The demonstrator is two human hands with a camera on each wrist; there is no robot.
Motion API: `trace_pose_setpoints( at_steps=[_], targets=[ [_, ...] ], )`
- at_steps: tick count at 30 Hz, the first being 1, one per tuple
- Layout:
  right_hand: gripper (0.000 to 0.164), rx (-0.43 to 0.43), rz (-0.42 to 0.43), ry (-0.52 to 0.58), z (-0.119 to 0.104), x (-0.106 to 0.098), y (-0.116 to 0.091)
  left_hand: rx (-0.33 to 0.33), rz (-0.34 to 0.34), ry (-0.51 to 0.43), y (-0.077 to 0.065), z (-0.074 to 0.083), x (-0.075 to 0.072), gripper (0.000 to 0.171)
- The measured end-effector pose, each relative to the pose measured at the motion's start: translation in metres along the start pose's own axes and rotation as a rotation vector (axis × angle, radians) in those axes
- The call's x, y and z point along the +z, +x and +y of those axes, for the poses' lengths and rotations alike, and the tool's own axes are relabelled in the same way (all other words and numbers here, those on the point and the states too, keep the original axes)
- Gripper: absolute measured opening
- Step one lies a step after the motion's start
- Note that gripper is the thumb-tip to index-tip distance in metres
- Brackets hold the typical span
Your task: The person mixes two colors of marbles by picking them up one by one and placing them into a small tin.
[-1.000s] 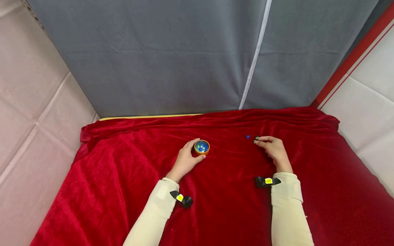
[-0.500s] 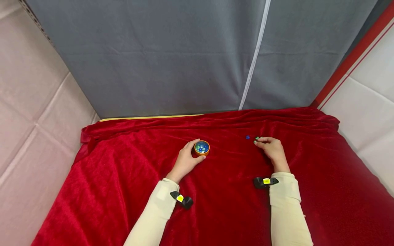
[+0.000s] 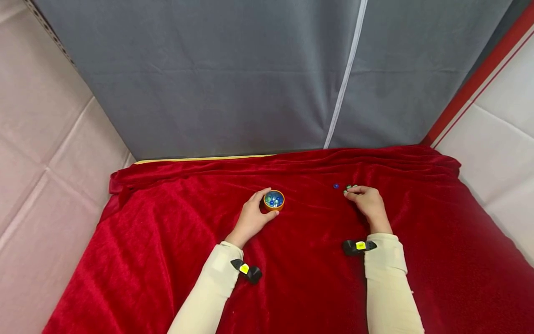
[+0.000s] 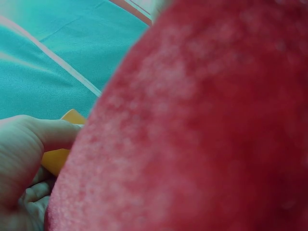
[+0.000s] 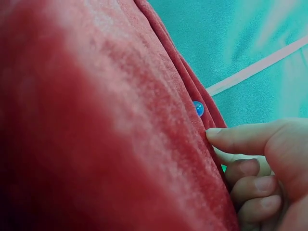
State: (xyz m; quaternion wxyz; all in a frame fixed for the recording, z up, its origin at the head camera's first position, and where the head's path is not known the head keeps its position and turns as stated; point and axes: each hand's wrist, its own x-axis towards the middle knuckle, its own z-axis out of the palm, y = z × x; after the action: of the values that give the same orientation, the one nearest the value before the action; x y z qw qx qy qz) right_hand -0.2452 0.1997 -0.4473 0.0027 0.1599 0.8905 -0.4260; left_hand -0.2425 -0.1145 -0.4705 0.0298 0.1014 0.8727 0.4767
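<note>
My left hand (image 3: 250, 218) holds a small orange bowl (image 3: 273, 210) by its sides, thumb at the near side and fingers at the far side. Several blue and green glass marbles (image 3: 274, 201) lie inside it. In the left wrist view the bowl's yellow-orange wall (image 4: 57, 161) shows past the thumb, partly hidden by red cloth. On the right, my right hand (image 3: 369, 204) pinches at a green marble (image 3: 345, 192) with thumb and index finger. Other green marbles (image 3: 349, 187) lie just beyond those fingertips. A blue marble (image 3: 335, 185) sits a little to their left, also a blue marble (image 5: 198, 109) in the right wrist view.
Rumpled red velvet cloth (image 3: 308, 260) covers the table, with folds bunched along the back edge. A grey curtain (image 3: 225, 93) hangs behind, and pale panels (image 3: 46, 176) stand at both sides. Black wrist cameras (image 3: 353, 247) sit on the cream sleeves.
My right hand has shifted slightly left and drawn back a little, showing more of the green marbles behind its fingertips. My left hand and the bowl have stayed in place.
</note>
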Motion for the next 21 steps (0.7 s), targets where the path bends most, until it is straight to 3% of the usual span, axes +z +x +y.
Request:
trace_pose_setpoints(
  at_steps=[21],
  targets=[
    [0.034, 0.005, -0.004, 0.091, -0.0018, -0.0049, 0.0008, -0.008, -0.012, -0.001, 0.0002, 0.0037, -0.0004, 0.066]
  ],
)
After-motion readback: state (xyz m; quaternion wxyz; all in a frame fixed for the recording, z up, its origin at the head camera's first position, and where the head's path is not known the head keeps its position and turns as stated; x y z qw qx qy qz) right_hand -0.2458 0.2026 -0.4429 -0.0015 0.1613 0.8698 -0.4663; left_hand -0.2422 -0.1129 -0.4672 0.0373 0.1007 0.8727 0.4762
